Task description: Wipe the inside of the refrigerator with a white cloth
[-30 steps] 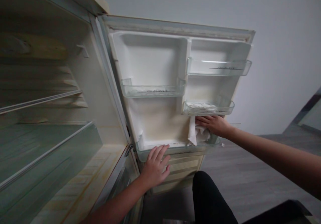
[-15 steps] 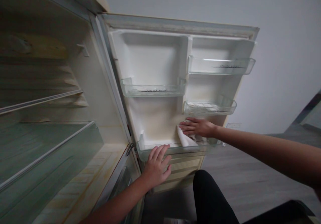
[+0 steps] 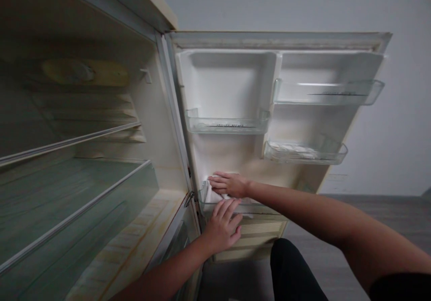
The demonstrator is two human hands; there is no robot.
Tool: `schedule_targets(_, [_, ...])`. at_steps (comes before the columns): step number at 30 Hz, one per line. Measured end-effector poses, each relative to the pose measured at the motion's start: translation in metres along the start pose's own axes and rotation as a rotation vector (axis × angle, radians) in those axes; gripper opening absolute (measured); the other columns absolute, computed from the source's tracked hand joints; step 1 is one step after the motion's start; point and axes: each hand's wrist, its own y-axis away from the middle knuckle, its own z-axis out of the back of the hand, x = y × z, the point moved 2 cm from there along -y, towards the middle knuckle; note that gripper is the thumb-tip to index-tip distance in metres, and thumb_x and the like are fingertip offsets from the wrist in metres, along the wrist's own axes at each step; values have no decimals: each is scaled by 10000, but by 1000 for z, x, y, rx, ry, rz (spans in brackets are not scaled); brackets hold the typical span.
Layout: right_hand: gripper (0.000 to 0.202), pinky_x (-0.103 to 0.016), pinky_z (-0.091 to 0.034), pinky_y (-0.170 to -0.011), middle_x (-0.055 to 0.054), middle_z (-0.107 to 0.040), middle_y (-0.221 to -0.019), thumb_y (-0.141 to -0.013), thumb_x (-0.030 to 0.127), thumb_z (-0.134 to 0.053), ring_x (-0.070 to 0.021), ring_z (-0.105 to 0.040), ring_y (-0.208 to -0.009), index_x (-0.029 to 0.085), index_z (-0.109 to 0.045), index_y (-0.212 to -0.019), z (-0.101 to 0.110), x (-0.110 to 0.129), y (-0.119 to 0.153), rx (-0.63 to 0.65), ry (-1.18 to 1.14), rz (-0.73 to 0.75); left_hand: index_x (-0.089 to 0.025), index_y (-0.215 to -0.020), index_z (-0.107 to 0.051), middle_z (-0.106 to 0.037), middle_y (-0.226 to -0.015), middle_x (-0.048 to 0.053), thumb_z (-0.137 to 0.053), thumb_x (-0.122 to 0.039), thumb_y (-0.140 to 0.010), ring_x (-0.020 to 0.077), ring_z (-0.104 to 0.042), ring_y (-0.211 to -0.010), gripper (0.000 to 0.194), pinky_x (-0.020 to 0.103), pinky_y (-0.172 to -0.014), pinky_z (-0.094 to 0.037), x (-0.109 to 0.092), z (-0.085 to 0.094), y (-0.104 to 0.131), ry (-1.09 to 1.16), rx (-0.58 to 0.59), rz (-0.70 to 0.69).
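An open refrigerator door faces me, its inner side showing clear plastic bins. My right hand presses a white cloth against the door's inner panel, low at the hinge side, just above the bottom bin. The fingers lie fairly flat over the cloth and hide part of it. In front of that bin is my left hand, fingers spread and tips at the bin's front rim; it holds nothing.
To the left, the refrigerator cabinet stands open with a glass shelf, a greenish drawer front and a stained bottom ledge. Upper bins stick out from the door. My dark-clothed knee is below, over the grey floor.
My right hand has slid left along the door panel with the cloth, towards the hinge side. My left hand stays at the bottom bin's rim. The view has shifted left.
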Motion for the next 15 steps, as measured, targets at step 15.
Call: schedule_targets(15, [563, -544, -153, -1244, -142, -263, -1640, -951, 289, -544, -291, -115, -1552, 153, -447, -1488, 70, -52, -2, -172, -354, -382, -225, -1023, -673, -484, -1522, 118, -628, -290, -845, 287, -395, -1432, 195, 496, -1191, -282, 5, -6, 8, -45, 25, -54])
